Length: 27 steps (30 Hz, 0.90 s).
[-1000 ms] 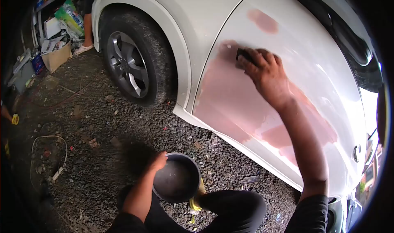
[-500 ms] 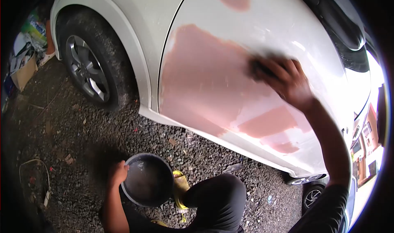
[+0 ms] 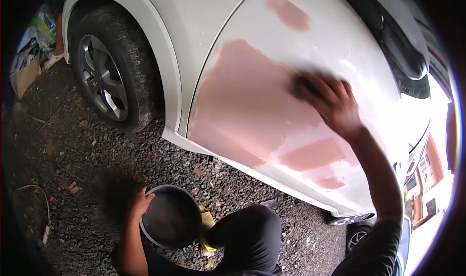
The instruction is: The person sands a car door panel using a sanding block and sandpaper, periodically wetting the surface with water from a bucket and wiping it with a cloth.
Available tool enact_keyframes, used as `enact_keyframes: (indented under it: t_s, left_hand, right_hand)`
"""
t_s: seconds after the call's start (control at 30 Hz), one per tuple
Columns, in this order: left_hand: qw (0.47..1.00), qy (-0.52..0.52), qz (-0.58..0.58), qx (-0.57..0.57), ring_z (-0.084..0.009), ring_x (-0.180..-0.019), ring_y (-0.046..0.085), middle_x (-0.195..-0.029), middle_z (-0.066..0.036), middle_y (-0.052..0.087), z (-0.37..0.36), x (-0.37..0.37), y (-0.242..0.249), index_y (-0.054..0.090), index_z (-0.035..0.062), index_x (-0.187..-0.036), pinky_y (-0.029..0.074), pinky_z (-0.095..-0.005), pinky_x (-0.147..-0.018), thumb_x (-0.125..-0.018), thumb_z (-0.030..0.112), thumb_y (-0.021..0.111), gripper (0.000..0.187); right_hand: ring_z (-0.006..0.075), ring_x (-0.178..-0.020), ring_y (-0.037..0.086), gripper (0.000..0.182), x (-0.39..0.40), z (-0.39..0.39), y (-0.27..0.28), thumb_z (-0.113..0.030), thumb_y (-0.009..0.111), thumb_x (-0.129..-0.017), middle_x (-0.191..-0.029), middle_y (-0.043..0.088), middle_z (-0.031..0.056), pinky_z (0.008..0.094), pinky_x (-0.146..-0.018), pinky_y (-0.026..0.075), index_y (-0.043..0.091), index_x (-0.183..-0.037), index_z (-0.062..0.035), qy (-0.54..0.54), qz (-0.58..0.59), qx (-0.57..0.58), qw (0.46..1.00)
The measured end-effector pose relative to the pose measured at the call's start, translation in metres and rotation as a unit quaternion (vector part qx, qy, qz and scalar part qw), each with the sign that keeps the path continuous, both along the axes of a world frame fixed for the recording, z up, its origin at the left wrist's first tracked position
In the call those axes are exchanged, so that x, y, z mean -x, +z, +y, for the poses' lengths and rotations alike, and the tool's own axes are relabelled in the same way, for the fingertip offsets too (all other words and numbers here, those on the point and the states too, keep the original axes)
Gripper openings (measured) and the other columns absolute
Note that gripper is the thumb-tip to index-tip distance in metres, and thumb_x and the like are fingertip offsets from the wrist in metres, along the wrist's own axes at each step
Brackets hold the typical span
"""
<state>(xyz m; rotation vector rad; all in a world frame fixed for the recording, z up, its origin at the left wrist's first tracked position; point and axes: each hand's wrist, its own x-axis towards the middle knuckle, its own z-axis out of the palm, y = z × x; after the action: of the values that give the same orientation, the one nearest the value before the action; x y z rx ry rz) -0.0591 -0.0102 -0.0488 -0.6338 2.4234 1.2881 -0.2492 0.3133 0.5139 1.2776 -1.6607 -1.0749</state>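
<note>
On the white car door (image 3: 335, 47), marked with pinkish-brown filler patches (image 3: 242, 96), my right hand (image 3: 340, 106) presses a dark sanding block (image 3: 313, 89). Motion blurs the block and fingertips, which lie at the right upper edge of the largest patch. Low on the left, my left hand (image 3: 141, 202) grips the rim of a round dark basin (image 3: 171, 187), thumb over the edge. The basin looks slightly tilted, and its dark inside gives little detail of what it holds.
A front wheel (image 3: 104, 77) stands left of the door; the side mirror (image 3: 412, 57) juts out at upper right. My bent knee (image 3: 257, 227) and yellow footwear (image 3: 206, 227) are beside the basin on gravel (image 3: 170, 159). Another person's foot (image 3: 53, 60) and a cardboard box (image 3: 25, 77) are far left.
The view has shifted slightly, so the door patches sit lower. My right hand stays near the same part of the door, still blurred at the block. My left thumb shows more clearly on the rim.
</note>
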Motion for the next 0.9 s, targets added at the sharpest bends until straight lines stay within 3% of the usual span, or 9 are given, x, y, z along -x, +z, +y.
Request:
enact_keyframes:
  t_s: [0.03, 0.1, 0.23, 0.3, 0.5, 0.57, 0.63, 0.77, 0.9]
  left_hand:
    - [1.000, 0.003, 0.003, 0.006, -0.0374, -0.143, 0.046, -0.154, -0.020, 0.050, 0.000, 0.000, -0.005, 0.044, 0.0078, -0.155, 0.038, -0.0444, -0.118, -0.102, 0.045, 0.058, 0.066]
    - [1.000, -0.021, -0.008, 0.017, -0.0366, -0.145, 0.044, -0.156, -0.019, 0.048, 0.000, -0.001, 0.007, 0.044, 0.0074, -0.155, 0.036, -0.0440, -0.119, -0.103, 0.043, 0.057, 0.064]
    - [0.999, -0.037, -0.016, 0.013, -0.0360, -0.144, 0.045, -0.156, -0.018, 0.048, 0.004, 0.005, 0.003, 0.045, 0.0071, -0.154, 0.037, -0.0447, -0.119, -0.105, 0.038, 0.055, 0.059]
    - [0.999, -0.045, -0.011, 0.013, -0.0361, -0.142, 0.047, -0.154, -0.018, 0.051, 0.008, 0.002, 0.002, 0.046, 0.0076, -0.154, 0.038, -0.0452, -0.118, -0.106, 0.037, 0.054, 0.057]
    - [0.994, -0.066, 0.036, 0.084, -0.0371, -0.135, 0.054, -0.145, -0.018, 0.058, 0.007, 0.005, -0.018, 0.050, 0.0083, -0.150, 0.043, -0.0454, -0.113, -0.105, 0.031, 0.056, 0.051]
    - [0.992, -0.070, 0.036, 0.103, -0.0374, -0.133, 0.055, -0.144, -0.018, 0.060, 0.008, 0.004, -0.008, 0.052, 0.0073, -0.148, 0.045, -0.0454, -0.112, -0.104, 0.029, 0.057, 0.049]
    - [0.991, -0.064, 0.021, 0.113, -0.0376, -0.132, 0.056, -0.142, -0.018, 0.061, 0.009, 0.006, 0.003, 0.054, 0.0058, -0.145, 0.045, -0.0455, -0.111, -0.104, 0.027, 0.057, 0.047]
    - [0.994, -0.033, 0.070, 0.080, -0.0386, -0.130, 0.057, -0.142, -0.020, 0.060, 0.016, -0.001, -0.024, 0.056, 0.0039, -0.143, 0.046, -0.0463, -0.111, -0.103, 0.027, 0.057, 0.045]
    - [0.993, -0.034, 0.068, 0.091, -0.0390, -0.132, 0.056, -0.143, -0.021, 0.059, 0.012, -0.002, 0.005, 0.051, 0.0041, -0.147, 0.045, -0.0465, -0.111, -0.103, 0.028, 0.057, 0.050]
  right_hand:
    - [0.0222, -0.125, 0.056, 0.039, -0.001, 0.038, 0.005, -0.020, 0.064, -0.090, -0.148, 0.055, -0.0001, 0.0437, -0.097, 0.051, 0.071, -0.127, -0.0288, -0.033, 0.005, -0.012, 0.999]
    - [0.0219, -0.124, 0.056, 0.038, -0.002, 0.031, 0.015, -0.020, 0.064, -0.091, -0.148, 0.055, -0.0007, 0.0433, -0.097, 0.051, 0.071, -0.127, -0.0288, 0.013, -0.033, -0.035, 0.999]
    - [0.0200, -0.123, 0.054, 0.042, 0.031, -0.106, 0.002, -0.015, 0.063, -0.091, -0.143, 0.056, -0.0025, 0.0411, -0.100, 0.047, 0.068, -0.131, -0.0283, 0.082, 0.001, -0.065, 0.994]
    - [0.0201, -0.124, 0.053, 0.049, 0.043, -0.148, -0.007, -0.015, 0.062, -0.089, -0.141, 0.056, -0.0032, 0.0393, -0.103, 0.045, 0.065, -0.135, -0.0306, 0.067, 0.019, -0.068, 0.995]
    - [0.0231, -0.121, 0.056, 0.040, 0.007, -0.006, 0.019, -0.019, 0.066, -0.091, -0.148, 0.053, -0.0015, 0.0422, -0.095, 0.050, 0.069, -0.130, -0.0292, 0.030, 0.002, -0.058, 0.998]
    - [0.0229, -0.120, 0.056, 0.040, 0.005, -0.003, 0.026, -0.020, 0.066, -0.090, -0.148, 0.053, -0.0010, 0.0412, -0.093, 0.050, 0.070, -0.129, -0.0292, 0.028, -0.025, -0.077, 0.996]
    - [0.0221, -0.118, 0.056, 0.045, 0.021, -0.061, 0.014, -0.019, 0.067, -0.087, -0.145, 0.055, -0.0018, 0.0389, -0.091, 0.050, 0.067, -0.131, -0.0282, 0.081, -0.007, -0.080, 0.993]
    - [0.0216, -0.121, 0.054, 0.048, 0.045, -0.154, -0.007, -0.016, 0.062, -0.089, -0.142, 0.056, -0.0004, 0.0414, -0.097, 0.047, 0.065, -0.136, -0.0250, 0.090, -0.001, -0.071, 0.993]
    - [0.0227, -0.117, 0.058, 0.039, 0.015, -0.069, 0.000, -0.021, 0.067, -0.091, -0.144, 0.058, -0.0003, 0.0417, -0.093, 0.050, 0.070, -0.130, -0.0238, 0.070, -0.024, -0.040, 0.996]
